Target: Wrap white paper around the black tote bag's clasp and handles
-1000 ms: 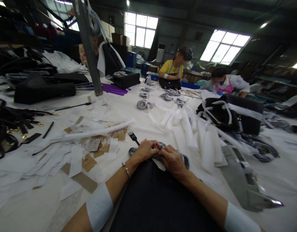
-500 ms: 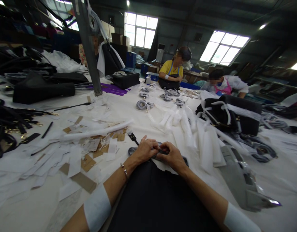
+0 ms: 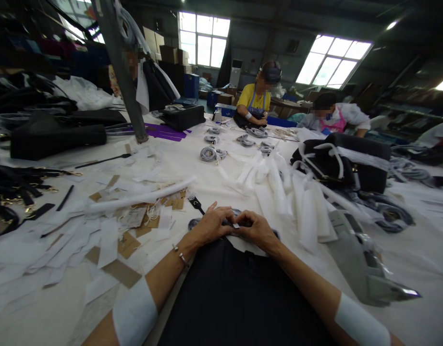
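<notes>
A small white slip (image 3: 236, 226) is pinched by the fingertips of both left hand (image 3: 213, 225) and right hand (image 3: 258, 232), probably for fine control, just beyond the black bag (image 3: 239, 298); paper strips (image 3: 109, 242) lie leftward, presumably within reach.

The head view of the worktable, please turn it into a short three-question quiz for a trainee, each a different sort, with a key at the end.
1. Choose: what lies between the left forearm and the right forearm? a) a red towel; b) black material; c) a glass jar.
2. True or false: the left hand and the right hand are wide apart.
3. Fill in: the bracelet is worn on the ____ forearm.

Key: 1. b; 2. false, they are close together; 3. left.
</notes>
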Demonstrator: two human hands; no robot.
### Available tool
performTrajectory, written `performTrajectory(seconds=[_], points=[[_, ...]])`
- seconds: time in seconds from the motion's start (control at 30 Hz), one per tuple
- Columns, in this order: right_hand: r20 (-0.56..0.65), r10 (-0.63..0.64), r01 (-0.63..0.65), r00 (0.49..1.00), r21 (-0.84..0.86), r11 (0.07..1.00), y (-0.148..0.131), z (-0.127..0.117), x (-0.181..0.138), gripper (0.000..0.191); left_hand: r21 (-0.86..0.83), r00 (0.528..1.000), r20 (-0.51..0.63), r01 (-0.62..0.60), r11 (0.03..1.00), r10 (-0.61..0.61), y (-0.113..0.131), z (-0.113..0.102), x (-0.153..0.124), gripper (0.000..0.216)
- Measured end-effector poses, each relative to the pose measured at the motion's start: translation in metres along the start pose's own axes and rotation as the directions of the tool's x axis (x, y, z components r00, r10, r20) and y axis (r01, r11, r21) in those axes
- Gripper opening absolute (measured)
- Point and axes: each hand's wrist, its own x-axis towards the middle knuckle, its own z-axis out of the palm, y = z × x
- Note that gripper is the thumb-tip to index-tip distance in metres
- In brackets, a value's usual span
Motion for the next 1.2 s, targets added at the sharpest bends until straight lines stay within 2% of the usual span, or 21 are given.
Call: performTrajectory(seconds=[0.13, 0.3, 0.63, 0.73, 0.87, 0.97, 1.03, 1.1, 1.2], points=[[-0.036, -0.007, 0.007, 0.999, 0.003, 1.000, -0.002, 0.001, -0.003, 0.019, -0.006, 0.997, -0.056, 0.047, 0.999, -0.047, 0.004, 0.004, 0.000, 0.016], [-0.057, -0.039, 0.039, 0.998, -0.003, 0.999, -0.006, 0.002, -0.003, 0.021, -0.026, 0.996, -0.055, 0.063, 0.998, -0.065, 0.007, 0.004, -0.001, 0.022], [-0.061, -0.215, 0.209, 0.975, -0.097, 0.973, -0.006, 0.002, -0.004, 0.009, -0.055, 0.997, -0.052, 0.056, 0.997, -0.059, 0.001, 0.008, -0.003, 0.018], [-0.100, -0.340, 0.328, 0.935, -0.118, 0.937, -0.003, 0.006, -0.007, 0.008, -0.098, 0.995, -0.060, 0.070, 0.993, -0.076, 0.000, 0.008, -0.002, 0.017], [-0.112, -0.519, 0.495, 0.847, -0.189, 0.848, 0.001, 0.006, -0.009, 0.008, -0.143, 0.994, -0.071, 0.074, 0.987, -0.085, 0.001, 0.008, -0.002, 0.013], [-0.007, -0.608, 0.590, 0.794, -0.232, 0.774, 0.001, -0.002, -0.008, 0.009, -0.165, 0.992, -0.065, 0.094, 0.982, -0.106, 0.001, 0.007, -0.001, 0.010], [0.089, -0.623, 0.624, 0.777, -0.239, 0.744, 0.000, -0.009, -0.007, 0.014, -0.179, 0.991, -0.060, 0.105, 0.978, -0.118, 0.001, 0.007, -0.001, 0.010], [0.148, -0.600, 0.617, 0.786, -0.237, 0.751, -0.001, -0.013, -0.005, 0.017, -0.191, 0.991, -0.055, 0.109, 0.976, -0.121, 0.002, 0.006, 0.000, 0.011], [0.122, -0.521, 0.535, 0.845, -0.218, 0.816, -0.001, -0.013, -0.001, 0.011, -0.203, 0.990, -0.051, 0.120, 0.972, -0.133, 0.003, 0.004, 0.000, 0.011]])
